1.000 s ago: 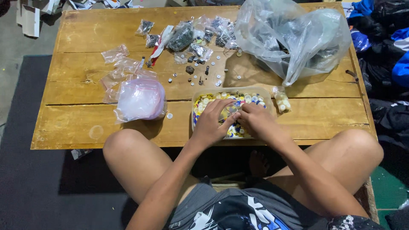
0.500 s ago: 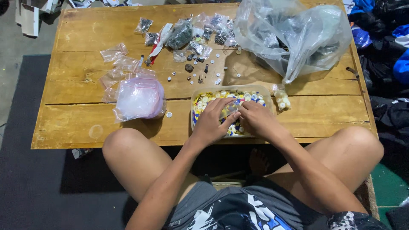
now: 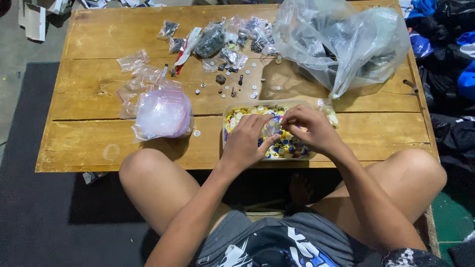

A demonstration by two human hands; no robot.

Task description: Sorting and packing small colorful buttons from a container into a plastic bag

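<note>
both hands in the bead tray, little change

since 1 s ago, almost nothing shifted: both hands sit over the same tray, fingers only slightly rearranged; bags & table stuff unmoved.

left hand (image 3: 246,140) lies palm-down over the left half of the clear plastic tray (image 3: 232,105), fingers curled & narrow, tips pointing to abt 1 o'clock, touching the small round pieces (image 3: 286,146) inside (yellow, white, blue). right hand (image 3: 309,129) covers the right half, fingers pinched close together toward 9–10 o'clock, tips nearly meeting the left hand's. can't tell if either pinch actually holds a piece; too small, partly hidden. tray sits at the near edge of the wooden table (image 3: 386,128), directly under both hands, just in front of the knees.

around it:
- at 9 o'clock from the tray, near but apart: pinkish-white zip bag (image 3: 162,113), puffy, w/ a few empty small clear bags (image 3: 132,62) past it toward 10–11 o'clock.
- at 12 o'clock: loose small dark & silver bits (image 3: 232,86) scattered on the wood; beyond them a row of small bags w/ dark parts (image 3: 212,39).
- at 1–2 o'clock: big crumpled clear plastic bag (image 3: 346,42), well filled, contents unclear.
- small bag w/ pale bits (image 3: 330,112) touching the tray's right end, at 3 o'clock.

dark clothes (image 3: 450,74) piled off the table's right side.
</note>
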